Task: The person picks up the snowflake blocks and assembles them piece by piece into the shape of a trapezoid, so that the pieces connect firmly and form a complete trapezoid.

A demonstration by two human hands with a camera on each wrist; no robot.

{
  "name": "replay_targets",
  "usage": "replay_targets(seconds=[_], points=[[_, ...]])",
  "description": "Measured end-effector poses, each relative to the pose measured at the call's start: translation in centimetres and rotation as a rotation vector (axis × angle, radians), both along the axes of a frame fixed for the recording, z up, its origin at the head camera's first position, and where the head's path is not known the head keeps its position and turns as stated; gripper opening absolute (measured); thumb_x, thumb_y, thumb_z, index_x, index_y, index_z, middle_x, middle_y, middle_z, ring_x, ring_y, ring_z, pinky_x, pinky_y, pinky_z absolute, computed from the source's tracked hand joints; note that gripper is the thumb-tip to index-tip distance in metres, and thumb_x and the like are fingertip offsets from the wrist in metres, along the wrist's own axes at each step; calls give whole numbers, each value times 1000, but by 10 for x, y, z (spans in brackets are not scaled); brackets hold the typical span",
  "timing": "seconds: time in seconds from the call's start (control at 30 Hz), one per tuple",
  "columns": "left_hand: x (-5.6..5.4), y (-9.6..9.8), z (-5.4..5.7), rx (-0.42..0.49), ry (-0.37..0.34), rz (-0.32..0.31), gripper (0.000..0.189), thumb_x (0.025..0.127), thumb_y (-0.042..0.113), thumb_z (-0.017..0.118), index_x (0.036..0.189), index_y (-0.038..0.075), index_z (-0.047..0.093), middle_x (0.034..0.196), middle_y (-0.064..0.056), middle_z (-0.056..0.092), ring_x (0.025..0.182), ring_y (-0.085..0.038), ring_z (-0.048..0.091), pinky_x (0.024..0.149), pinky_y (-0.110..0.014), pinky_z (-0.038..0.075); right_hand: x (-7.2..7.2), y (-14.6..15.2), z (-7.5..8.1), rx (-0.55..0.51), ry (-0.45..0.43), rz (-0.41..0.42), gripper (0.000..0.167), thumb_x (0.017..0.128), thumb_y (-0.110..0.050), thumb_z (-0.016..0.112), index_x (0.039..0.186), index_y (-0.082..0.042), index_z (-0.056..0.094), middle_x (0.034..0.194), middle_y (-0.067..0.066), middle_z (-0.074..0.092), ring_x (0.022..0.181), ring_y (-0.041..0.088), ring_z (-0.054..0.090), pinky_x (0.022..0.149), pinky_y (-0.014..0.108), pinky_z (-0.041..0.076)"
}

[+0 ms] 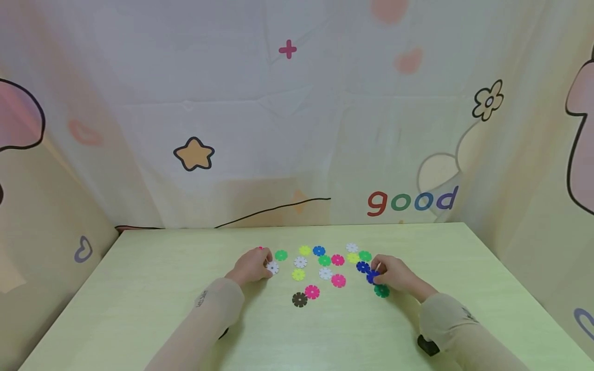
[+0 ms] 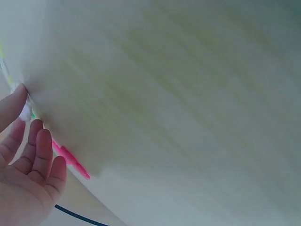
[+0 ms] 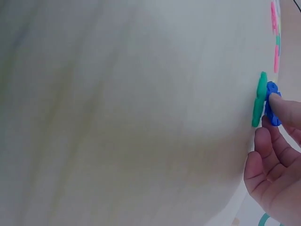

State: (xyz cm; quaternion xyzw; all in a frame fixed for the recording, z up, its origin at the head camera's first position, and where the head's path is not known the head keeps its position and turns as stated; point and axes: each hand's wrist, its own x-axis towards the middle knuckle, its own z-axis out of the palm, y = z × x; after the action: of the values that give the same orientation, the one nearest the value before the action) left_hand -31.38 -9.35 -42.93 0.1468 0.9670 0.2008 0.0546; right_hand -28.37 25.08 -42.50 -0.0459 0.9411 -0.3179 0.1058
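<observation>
Small notched plastic snowflake discs lie spread over the table. My left hand (image 1: 252,265) pinches a white disc (image 1: 273,267) at the left end of the spread. In the left wrist view the thumb and fingertips hide most of it, and a pink disc (image 2: 70,161) lies beside the fingers. On the right, my right hand (image 1: 395,272) grips a dark blue disc (image 1: 372,277) between thumb and fingers. Another dark blue disc (image 1: 363,267) is just behind it. A dark green disc (image 3: 259,100) lies close by, near the right fingertips.
Between the hands lie several more discs, among them a black one (image 1: 299,300), a pink one (image 1: 339,281) and a yellow one (image 1: 298,274). The pale table (image 1: 153,288) meets a printed curtain (image 1: 260,154) at its back edge.
</observation>
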Motion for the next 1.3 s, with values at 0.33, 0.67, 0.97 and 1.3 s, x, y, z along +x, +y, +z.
replay_targets(seconds=[0.33, 0.67, 0.97, 1.3], points=[[10, -1, 5, 102, -8, -1, 20, 75, 8, 68, 89, 11, 53, 80, -2, 55, 72, -16, 48, 70, -30, 41, 7, 2, 11, -148, -11, -39, 18, 82, 1, 56, 99, -2, 53, 83, 8, 51, 72, 18, 49, 64, 25, 46], [26, -1, 16, 267, 62, -44, 11, 80, 9, 64, 89, 9, 59, 80, 1, 59, 74, -12, 51, 68, -24, 45, 21, -12, 22, -396, 7, 55, 23, 84, -6, 57, 105, 4, 52, 86, 11, 54, 71, 16, 59, 66, 30, 53], [59, 11, 33, 381, 135, -156, 10, 80, 13, 64, 89, 10, 60, 83, 4, 62, 79, -10, 57, 67, -19, 47, 37, -44, 34, -466, -31, 172, 28, 83, -11, 59, 106, 4, 52, 87, 11, 58, 73, 17, 62, 68, 29, 52], [81, 26, 41, 419, 235, -222, 10, 79, 13, 65, 87, 12, 61, 83, 3, 64, 77, -9, 60, 71, -29, 51, 52, -74, 44, -564, -65, 187, 28, 82, -10, 60, 105, 5, 54, 87, 11, 57, 71, 16, 63, 67, 30, 53]])
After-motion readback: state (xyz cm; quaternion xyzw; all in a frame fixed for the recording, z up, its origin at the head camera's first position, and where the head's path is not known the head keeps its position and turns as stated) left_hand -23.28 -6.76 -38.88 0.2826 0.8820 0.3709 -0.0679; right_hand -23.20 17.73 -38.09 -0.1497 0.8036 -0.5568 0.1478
